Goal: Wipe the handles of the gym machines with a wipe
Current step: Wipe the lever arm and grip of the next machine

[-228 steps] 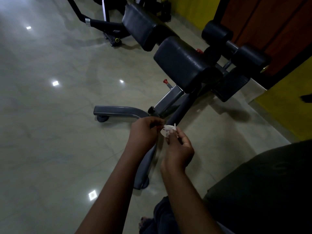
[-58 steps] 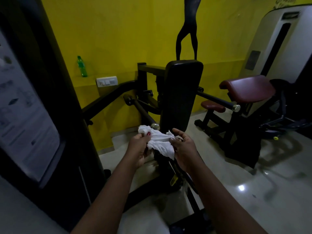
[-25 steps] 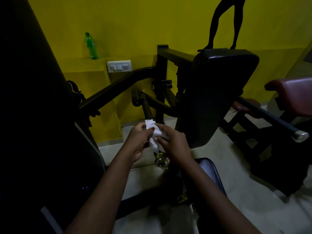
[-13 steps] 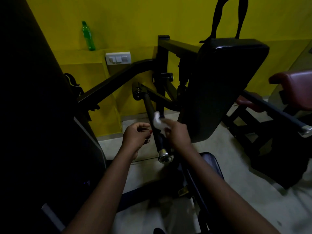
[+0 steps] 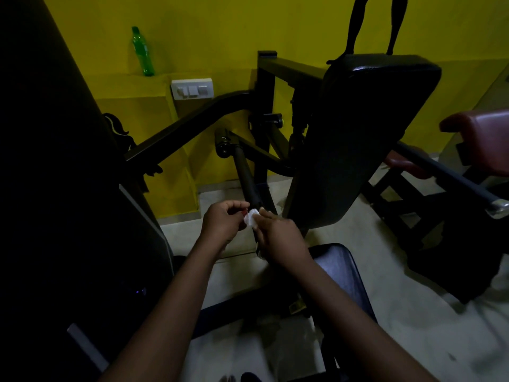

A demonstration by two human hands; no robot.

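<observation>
wipe [image 5: 251,218] sits between both hands, against the handle [image 5: 246,175]. right hand [image 5: 281,238] pinches it onto the bar; left hand [image 5: 223,224] curled just beside it, grip not discernible.

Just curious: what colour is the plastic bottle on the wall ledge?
Green: the see-through plastic bottle shows best in the head view.
</observation>
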